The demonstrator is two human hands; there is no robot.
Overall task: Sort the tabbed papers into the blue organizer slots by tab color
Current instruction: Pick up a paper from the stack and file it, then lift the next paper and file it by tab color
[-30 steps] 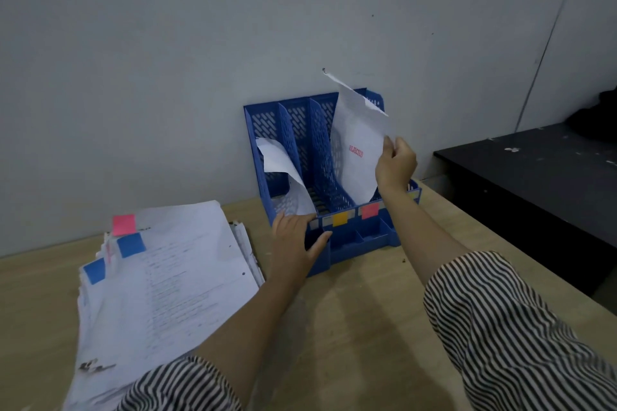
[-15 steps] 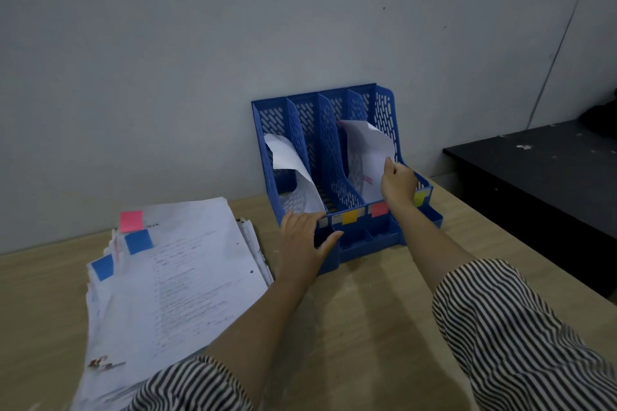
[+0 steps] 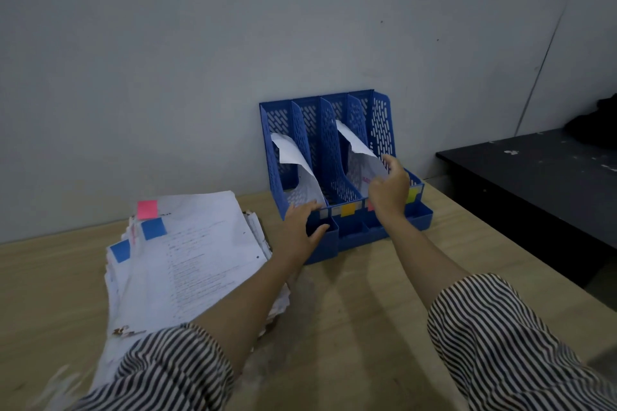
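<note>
From the head camera, the blue perforated plastic organizer (image 3: 330,173) stands against the grey wall at the back of the pale wooden table (image 3: 350,327), with small coloured labels along its low front edge: a yellow-orange one (image 3: 348,209), a pink one partly hidden by the wrist, and a yellow-green one (image 3: 413,194). Two slots hold paper so far: a curled white sheet (image 3: 300,173) in the leftmost slot and another curled white sheet (image 3: 359,157) in the third slot, above the pink label. The right hand (image 3: 389,188) is at that second sheet with fingers loosely bent; whether it pinches the edge or has let go, I cannot tell. The left hand (image 3: 302,227) grips the organizer's front left corner, thumb over the rim, steadying it. To the left lies a thick stack of white printed papers (image 3: 187,264) showing pink (image 3: 147,208) and blue (image 3: 153,228) tabs, so by my judgement the sorting has barely begun and most of it remains.
</note>
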